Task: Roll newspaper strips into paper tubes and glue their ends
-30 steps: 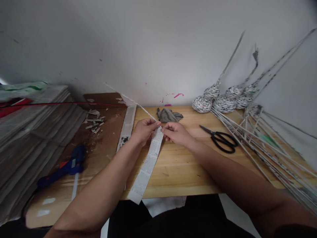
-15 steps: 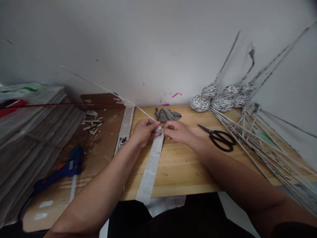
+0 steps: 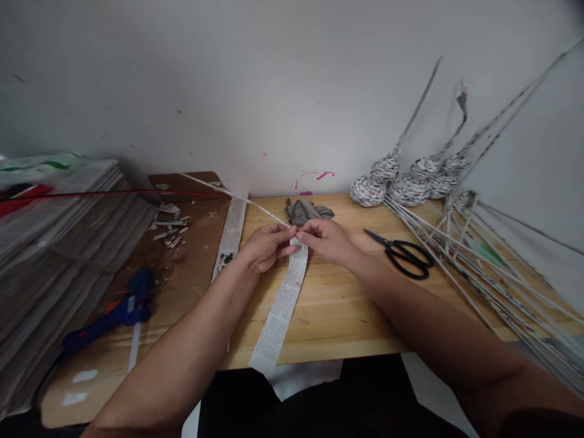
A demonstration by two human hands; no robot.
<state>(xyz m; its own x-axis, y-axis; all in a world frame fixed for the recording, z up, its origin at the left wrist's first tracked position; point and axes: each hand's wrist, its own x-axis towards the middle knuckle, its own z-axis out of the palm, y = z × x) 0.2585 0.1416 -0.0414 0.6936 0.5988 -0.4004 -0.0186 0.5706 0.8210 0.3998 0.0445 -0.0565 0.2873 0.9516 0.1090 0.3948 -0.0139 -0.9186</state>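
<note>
In the middle of the frame, the left hand (image 3: 264,246) and the right hand (image 3: 329,241) meet with fingers pinched on the top end of a newspaper strip (image 3: 283,304). The strip lies down the wooden table (image 3: 347,310) to its near edge. Black scissors (image 3: 404,252) rest at right.

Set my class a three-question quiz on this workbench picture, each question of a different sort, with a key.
1. True or false: both hands pinch the newspaper strip.
2. Which lies nearest the right hand? A glue gun B scissors C paper stack
3. Fill in: the grey ___ lies beyond the hands, by the wall.

Key
1. True: left hand and right hand meet at the strip's far end.
2. B
3. cloth
</note>
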